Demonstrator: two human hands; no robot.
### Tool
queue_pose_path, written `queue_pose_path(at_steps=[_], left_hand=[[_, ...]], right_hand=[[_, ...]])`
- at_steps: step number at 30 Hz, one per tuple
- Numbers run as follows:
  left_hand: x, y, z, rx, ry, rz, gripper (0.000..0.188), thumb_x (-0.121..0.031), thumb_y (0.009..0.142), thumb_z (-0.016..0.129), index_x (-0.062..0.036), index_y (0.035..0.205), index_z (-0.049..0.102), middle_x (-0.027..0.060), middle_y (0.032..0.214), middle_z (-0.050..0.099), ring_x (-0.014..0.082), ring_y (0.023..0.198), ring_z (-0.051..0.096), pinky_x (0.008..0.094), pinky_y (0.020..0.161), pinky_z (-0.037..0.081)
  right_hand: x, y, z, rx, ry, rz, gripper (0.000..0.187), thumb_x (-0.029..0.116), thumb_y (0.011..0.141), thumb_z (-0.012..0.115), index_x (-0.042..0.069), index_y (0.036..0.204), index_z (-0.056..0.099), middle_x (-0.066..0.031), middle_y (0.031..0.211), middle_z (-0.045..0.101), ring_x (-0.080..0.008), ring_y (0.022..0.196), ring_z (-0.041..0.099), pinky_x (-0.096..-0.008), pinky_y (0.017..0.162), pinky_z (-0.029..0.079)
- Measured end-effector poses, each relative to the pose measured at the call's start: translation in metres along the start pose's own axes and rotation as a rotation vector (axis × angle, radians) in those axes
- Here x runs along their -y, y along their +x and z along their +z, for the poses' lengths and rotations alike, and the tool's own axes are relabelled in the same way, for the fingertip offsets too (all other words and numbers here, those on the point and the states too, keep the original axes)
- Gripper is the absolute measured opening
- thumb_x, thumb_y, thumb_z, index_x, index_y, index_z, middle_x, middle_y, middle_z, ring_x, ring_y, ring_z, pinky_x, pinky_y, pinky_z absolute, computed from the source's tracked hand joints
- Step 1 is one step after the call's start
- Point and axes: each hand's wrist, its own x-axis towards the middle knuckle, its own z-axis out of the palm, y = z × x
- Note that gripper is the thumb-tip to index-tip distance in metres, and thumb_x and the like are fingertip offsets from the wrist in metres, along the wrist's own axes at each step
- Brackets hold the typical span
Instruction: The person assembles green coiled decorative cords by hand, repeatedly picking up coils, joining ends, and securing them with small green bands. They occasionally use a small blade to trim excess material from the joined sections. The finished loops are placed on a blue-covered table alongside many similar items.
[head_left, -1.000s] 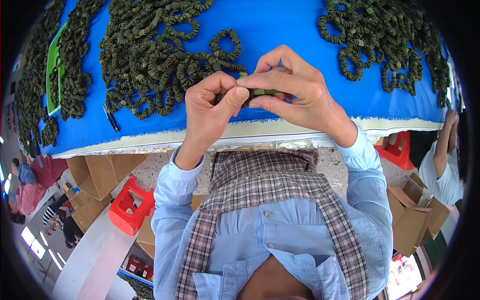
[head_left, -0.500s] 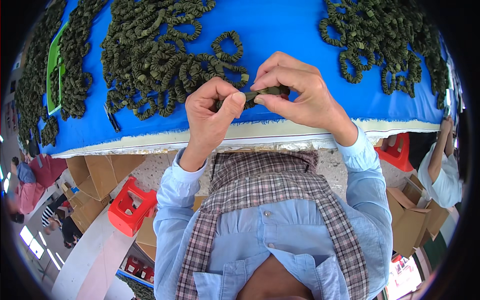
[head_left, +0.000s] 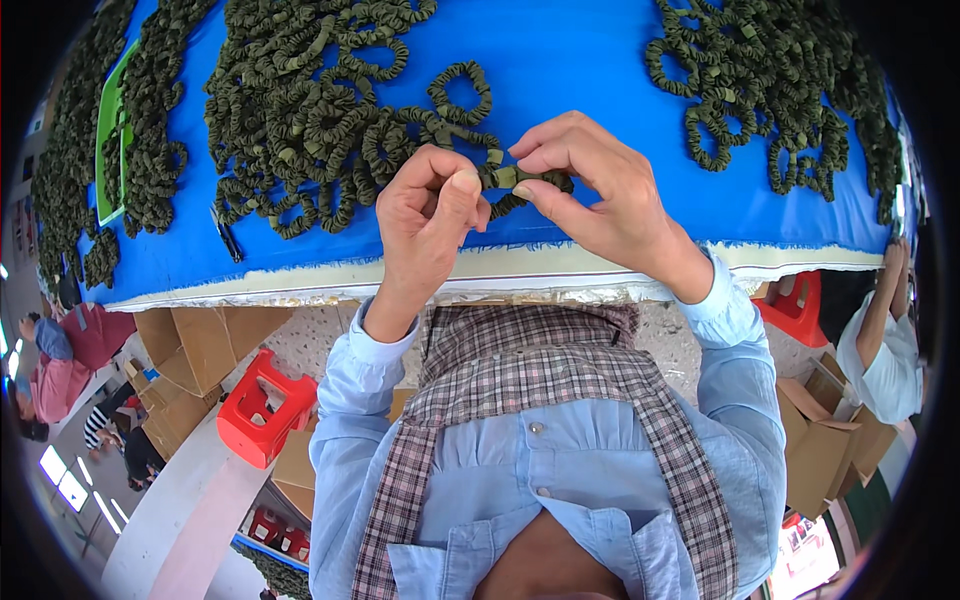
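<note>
A dark olive-green scrunchie [head_left: 507, 177] is stretched between my two hands, just over the table's front edge. Its flat, smooth joining piece faces up in the gap between them. My left hand [head_left: 425, 215] is closed, thumb against curled fingers, at the scrunchie's left end. From the other side, my right hand [head_left: 610, 190] holds it, with thumb and index fingertips a little apart around the joining piece. The gathered part is partly hidden behind the right fingers. Just beyond my hands lies a big pile of similar scrunchies [head_left: 300, 110].
The table wears a blue cloth [head_left: 560, 60]. More scrunchies [head_left: 770, 80] are heaped at the right, and others surround a green tray [head_left: 108, 140] at the left. Dark-handled snips [head_left: 228, 238] lie near the left front. Red stools [head_left: 265, 410] and cardboard boxes [head_left: 815, 440] stand below; other people are at both sides.
My right thumb and index fingertip have spread slightly, and the scrunchie's flat joining piece now shows more between my hands. The left thumb has turned upward over the curled fingers.
</note>
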Motion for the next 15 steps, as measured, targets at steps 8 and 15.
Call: queue_pose_path(at_steps=[8,15], left_hand=[[-0.015,0.008,0.008,0.052,0.127,-0.045,0.016,-0.014,0.091,0.064,0.0002,0.094,0.058,0.001,0.077,0.06,0.0033,0.063,0.051,0.0182,0.055,0.043],[-0.01,0.007,0.008,0.006,0.061,-0.067,0.016,-0.013,0.091,0.064,0.0008,0.094,0.058,0.002,0.076,0.06,0.0034,0.059,0.049,0.0215,0.062,0.052]], right_hand=[[0.0,-0.001,0.005,-0.033,-0.034,-0.082,0.02,-0.005,0.076,0.069,0.0,0.093,0.058,-0.0122,0.096,0.062,-0.0224,0.08,0.063,-0.0292,0.061,0.052],[-0.004,0.0,0.005,0.0,-0.062,-0.135,0.023,-0.008,0.076,0.067,-0.001,0.095,0.056,-0.0131,0.097,0.06,-0.0224,0.079,0.062,-0.0298,0.06,0.051]])
